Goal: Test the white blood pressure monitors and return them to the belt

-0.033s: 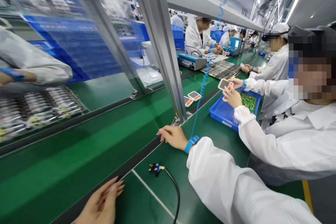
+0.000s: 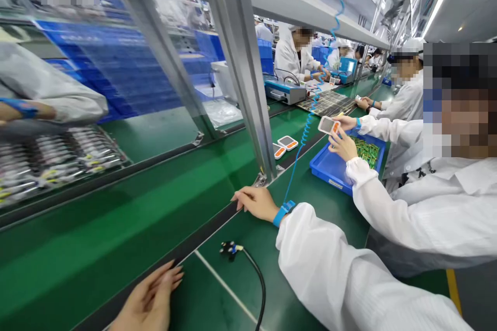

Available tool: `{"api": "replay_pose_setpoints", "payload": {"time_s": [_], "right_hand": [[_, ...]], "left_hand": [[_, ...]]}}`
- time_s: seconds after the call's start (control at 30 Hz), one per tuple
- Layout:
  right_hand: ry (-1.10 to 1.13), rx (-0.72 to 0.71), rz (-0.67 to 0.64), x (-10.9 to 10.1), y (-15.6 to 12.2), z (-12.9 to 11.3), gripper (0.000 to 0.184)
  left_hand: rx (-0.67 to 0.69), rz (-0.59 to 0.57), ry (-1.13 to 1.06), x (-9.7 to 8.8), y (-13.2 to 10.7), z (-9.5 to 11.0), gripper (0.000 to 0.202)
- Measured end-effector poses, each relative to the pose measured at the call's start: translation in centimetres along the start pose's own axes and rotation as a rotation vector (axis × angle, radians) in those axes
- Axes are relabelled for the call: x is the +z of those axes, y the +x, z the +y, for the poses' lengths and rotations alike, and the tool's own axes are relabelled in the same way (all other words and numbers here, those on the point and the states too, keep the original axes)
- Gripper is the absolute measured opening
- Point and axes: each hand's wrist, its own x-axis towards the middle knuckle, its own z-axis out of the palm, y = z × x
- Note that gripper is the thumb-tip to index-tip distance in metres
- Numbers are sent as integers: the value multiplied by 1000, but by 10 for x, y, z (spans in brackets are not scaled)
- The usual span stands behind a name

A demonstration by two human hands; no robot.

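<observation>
My left hand (image 2: 149, 300) lies flat, fingers stretched out, on the black strip at the edge of the green conveyor belt (image 2: 128, 217). It holds nothing. My right hand (image 2: 256, 201) rests farther along the same edge with its fingers laid over the strip and nothing in them. A blue wrist strap (image 2: 283, 212) sits on that wrist, and its coiled blue cord (image 2: 306, 129) rises to the overhead rail. A small black connector on a black cable (image 2: 230, 249) lies on the green bench between my hands.
A co-worker on my right holds a white-and-orange device (image 2: 328, 125) over a blue tray (image 2: 334, 168) of green parts. Two similar devices (image 2: 282, 146) lie on the belt. A slanted metal post (image 2: 248, 88) stands ahead. More people work farther down the line.
The co-worker's device has lifted slightly. My hands have not moved.
</observation>
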Motion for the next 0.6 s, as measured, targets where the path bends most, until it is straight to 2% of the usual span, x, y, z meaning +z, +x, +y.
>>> {"api": "replay_pose_setpoints", "payload": {"time_s": [0.17,0.37,0.47,0.53,0.6], "right_hand": [[-107,8,-89,-4,1,2,24],[-130,-3,-124,-6,2,6,24],[-143,-3,-103,-8,1,0,24],[-238,-21,-62,-8,4,-8,25],[-431,-36,-33,-8,14,-19,27]], "left_hand": [[41,-44,-92,3,0,-4,58],[142,-51,-181,10,-3,-7,59],[182,-42,-198,11,-7,-5,56],[205,-39,-208,11,-9,-4,53],[213,-35,-226,12,-11,-3,51]]}}
